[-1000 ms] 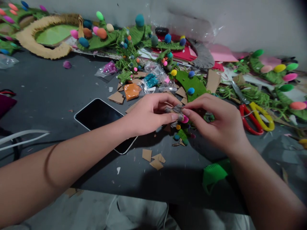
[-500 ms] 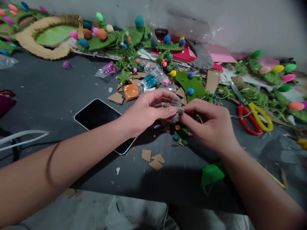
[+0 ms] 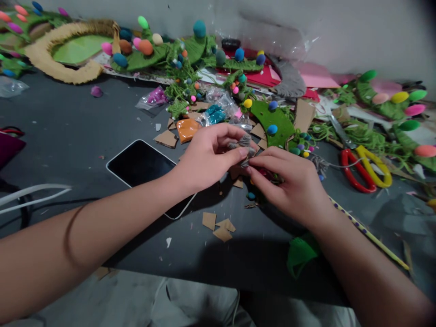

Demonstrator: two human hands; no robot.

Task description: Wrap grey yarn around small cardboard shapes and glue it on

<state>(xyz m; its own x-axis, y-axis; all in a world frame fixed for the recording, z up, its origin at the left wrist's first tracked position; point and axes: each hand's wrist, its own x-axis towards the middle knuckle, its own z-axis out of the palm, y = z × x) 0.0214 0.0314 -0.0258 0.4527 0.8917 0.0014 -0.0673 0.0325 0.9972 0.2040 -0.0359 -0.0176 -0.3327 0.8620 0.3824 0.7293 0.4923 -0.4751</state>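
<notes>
My left hand [image 3: 207,159] is closed on a small piece wrapped in grey yarn [image 3: 245,140], with the thumb across its front. At its lower right edge, the thumb and index fingertips of my right hand [image 3: 294,184] pinch together, touching the yarn. Part of the wrapped piece is hidden by my fingers. A loose grey strand [image 3: 335,166] shows beyond my right hand. Under my left forearm lies a dark-screened phone [image 3: 145,163]. Scissors [image 3: 357,175] with red and yellow handles rest to the right.
Cardboard scraps [image 3: 223,234] lie near the front of the dark table [image 3: 68,131]. Small plastic packets, one orange [image 3: 187,131], sit beyond my hands. Green yarn-wrapped shapes [image 3: 155,58] with coloured balls line the wall. A green piece of material [image 3: 301,254] is beside my right forearm.
My right hand has shifted slightly down and left, to the lower edge of the yarn-wrapped piece. The piece has tilted a little in my left hand.
</notes>
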